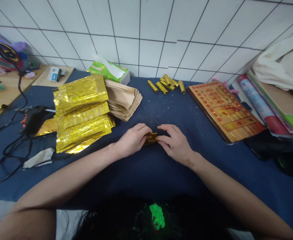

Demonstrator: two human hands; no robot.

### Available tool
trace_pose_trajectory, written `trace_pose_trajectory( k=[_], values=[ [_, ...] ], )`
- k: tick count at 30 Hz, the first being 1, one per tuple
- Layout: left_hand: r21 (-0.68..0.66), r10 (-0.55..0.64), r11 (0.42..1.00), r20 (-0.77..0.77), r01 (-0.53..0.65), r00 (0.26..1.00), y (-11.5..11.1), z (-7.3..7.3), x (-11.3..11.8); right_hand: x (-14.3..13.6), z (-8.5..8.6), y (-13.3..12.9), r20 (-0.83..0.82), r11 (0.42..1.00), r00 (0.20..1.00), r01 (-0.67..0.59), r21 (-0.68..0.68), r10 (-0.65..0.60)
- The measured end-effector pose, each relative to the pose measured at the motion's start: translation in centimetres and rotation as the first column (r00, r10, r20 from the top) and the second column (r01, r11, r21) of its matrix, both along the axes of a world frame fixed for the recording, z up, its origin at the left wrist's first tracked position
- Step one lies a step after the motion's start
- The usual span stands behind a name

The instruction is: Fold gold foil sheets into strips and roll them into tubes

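Observation:
Between my two hands, low over the blue cloth, is a small piece of gold foil paper, partly hidden by fingers. My left hand pinches its left end with curled fingers. At the right end, my right hand holds the paper between thumb and fingers, its index finger bent above. Left of my hands lies a fanned stack of shiny gold foil sheets. Several small rolled gold tubes lie farther back, toward the wall.
Brown paper sheets and a green tissue box sit behind the foil. A black glue gun with looping cable is at left. An orange printed pack lies at right, beside stacked books. A tiled wall bounds the back.

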State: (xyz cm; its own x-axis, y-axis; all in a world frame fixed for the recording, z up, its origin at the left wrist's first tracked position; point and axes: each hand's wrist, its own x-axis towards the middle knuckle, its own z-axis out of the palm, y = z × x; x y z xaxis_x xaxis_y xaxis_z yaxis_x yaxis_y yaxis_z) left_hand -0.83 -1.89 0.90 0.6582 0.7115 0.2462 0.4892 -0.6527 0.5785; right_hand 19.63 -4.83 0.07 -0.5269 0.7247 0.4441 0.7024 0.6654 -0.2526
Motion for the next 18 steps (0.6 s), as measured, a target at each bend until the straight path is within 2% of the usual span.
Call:
trace_pose_trajectory(
  k=[6,12,14,16,18],
  values=[
    [-0.03,-0.029,0.999,-0.014,0.028,0.999,-0.29,0.07,0.12,-0.01,-0.05,-0.16,0.111,0.999,0.993,-0.043,-0.014,0.044],
    [0.018,-0.066,0.997,-0.157,0.069,0.985,-0.89,0.61,0.18,0.23,0.12,-0.2,0.127,0.995,0.989,-0.072,-0.064,0.08],
    [0.019,-0.027,0.999,-0.192,0.032,0.981,-0.97,0.6,0.19,0.26,0.11,-0.26,0.082,0.992,0.992,-0.095,-0.078,0.101],
    [-0.027,0.022,0.999,-0.183,-0.027,0.983,-0.91,0.52,0.2,0.21,0.12,-0.38,-0.033,0.989,0.995,-0.095,-0.116,0.092],
    [-0.124,0.06,0.989,-0.132,-0.077,0.989,-0.79,0.44,0.24,0.1,0.19,-0.53,-0.186,0.979,0.982,-0.048,-0.197,0.011]
  ],
)
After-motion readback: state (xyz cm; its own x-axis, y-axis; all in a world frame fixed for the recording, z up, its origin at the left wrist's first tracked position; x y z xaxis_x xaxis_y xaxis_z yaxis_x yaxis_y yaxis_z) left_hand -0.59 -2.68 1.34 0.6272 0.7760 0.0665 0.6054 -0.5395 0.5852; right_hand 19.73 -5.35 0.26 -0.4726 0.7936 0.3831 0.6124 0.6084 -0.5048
